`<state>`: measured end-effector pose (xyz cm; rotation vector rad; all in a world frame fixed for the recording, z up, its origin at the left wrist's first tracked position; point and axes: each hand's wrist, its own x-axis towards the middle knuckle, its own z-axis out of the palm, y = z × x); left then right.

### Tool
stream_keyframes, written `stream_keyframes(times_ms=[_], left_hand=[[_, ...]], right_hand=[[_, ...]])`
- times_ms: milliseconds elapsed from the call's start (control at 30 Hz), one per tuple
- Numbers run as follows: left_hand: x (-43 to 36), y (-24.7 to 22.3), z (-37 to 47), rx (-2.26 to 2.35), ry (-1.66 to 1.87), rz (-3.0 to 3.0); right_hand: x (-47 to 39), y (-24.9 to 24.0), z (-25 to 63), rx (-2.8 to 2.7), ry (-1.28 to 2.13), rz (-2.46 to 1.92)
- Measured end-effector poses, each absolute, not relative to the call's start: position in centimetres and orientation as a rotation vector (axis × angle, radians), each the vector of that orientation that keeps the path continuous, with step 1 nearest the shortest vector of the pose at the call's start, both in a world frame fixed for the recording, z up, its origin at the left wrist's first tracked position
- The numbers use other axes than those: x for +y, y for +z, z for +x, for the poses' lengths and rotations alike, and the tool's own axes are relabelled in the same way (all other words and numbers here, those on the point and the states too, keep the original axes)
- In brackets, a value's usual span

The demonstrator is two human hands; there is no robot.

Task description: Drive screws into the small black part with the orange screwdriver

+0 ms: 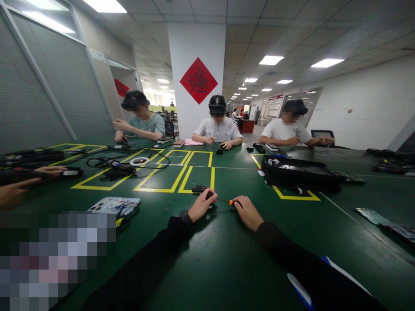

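Observation:
My left hand (202,205) is closed around a small black part (209,195), mostly hidden by the fingers. A bit of something pale shows under that hand. My right hand (248,211) grips a screwdriver (231,202) with an orange collar; its handle is covered by my palm. The thin shaft points left, and its tip reaches the black part or ends right beside it. Just beyond my left hand, a dark oblong object (199,189) lies on the green table (223,250).
Black trays (298,168) stand at the right, with a small round part (298,190) in front. Cables and a white ring (139,161) lie at the left, near a clear plastic case (116,206). Co-workers sit across the table; another person's hands (19,190) are at the left.

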<state>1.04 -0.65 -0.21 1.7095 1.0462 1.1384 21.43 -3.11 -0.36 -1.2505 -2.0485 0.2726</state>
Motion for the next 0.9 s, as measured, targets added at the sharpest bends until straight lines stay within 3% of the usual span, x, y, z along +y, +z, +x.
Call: stream_keyframes(times_ms=[400, 667, 900], left_hand=[[-0.46, -0.06, 0.86, 1.028, 1.169, 1.662], [-0.44, -0.28, 0.89, 1.039, 1.204, 1.738], [-0.39, -0.5, 0.89, 1.051, 1.194, 1.782]], right_hand=[[-3.55, -0.35, 21.46, -2.064, 0.403, -1.174], [-3.31, -0.31, 21.3, -2.105, 0.236, -1.212], [-3.22, -0.43, 21.47, -2.064, 0.282, -1.204]])
